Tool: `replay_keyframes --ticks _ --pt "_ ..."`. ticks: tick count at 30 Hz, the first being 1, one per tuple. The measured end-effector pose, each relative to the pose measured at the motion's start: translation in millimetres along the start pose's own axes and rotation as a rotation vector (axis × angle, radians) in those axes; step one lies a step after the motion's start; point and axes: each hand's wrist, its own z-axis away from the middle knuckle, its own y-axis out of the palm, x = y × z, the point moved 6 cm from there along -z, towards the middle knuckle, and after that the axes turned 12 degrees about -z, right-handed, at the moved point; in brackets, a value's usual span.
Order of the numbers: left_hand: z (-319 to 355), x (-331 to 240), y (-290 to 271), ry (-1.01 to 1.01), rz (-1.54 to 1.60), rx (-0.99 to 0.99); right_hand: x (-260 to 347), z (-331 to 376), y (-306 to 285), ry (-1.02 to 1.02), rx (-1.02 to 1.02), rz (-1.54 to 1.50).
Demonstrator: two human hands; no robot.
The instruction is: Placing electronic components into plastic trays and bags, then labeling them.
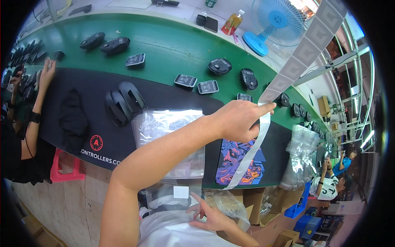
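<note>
My left hand (242, 119) reaches across from the lower left, thumb and forefinger pinched on a strip of square stickers (298, 61). The strip comes down from the upper right, and its white tail passes below the hand over a purple and orange patterned pad (234, 160). At the lower middle, my right hand (207, 214) has its fingers apart, beside a clear bag with a white square label (181, 192); whether it touches the bag I cannot tell. Beneath my left forearm lies a stack of clear plastic bags (193, 158).
Black mouse shells (123, 103) and a dark cloth (74, 113) lie on the black mat (94, 82). Several computer mice (220, 66) and small labelled parts (207, 87) rest on the green table (173, 45). A blue fan (277, 20) stands behind; co-workers sit at both sides.
</note>
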Motion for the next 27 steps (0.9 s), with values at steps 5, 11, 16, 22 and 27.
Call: replay_keyframes --ticks 5,11,16,22,27 --pt "-6 -8 -1 -0.081 -0.017 0.173 -3 14 4 -0.034 -0.035 0.069" --pt "-5 1 0 -0.110 -0.027 0.167 5 12 -8 -0.142 -0.091 0.258" --pt "-1 5 0 -0.092 -0.049 0.089 32 23 -15 -0.373 -0.224 0.353" --pt "-2 3 1 -0.078 -0.054 0.047 37 24 -15 -0.419 -0.218 0.371" --pt "-3 4 0 -0.142 -0.079 0.122 42 29 -23 -0.633 -0.333 0.369"
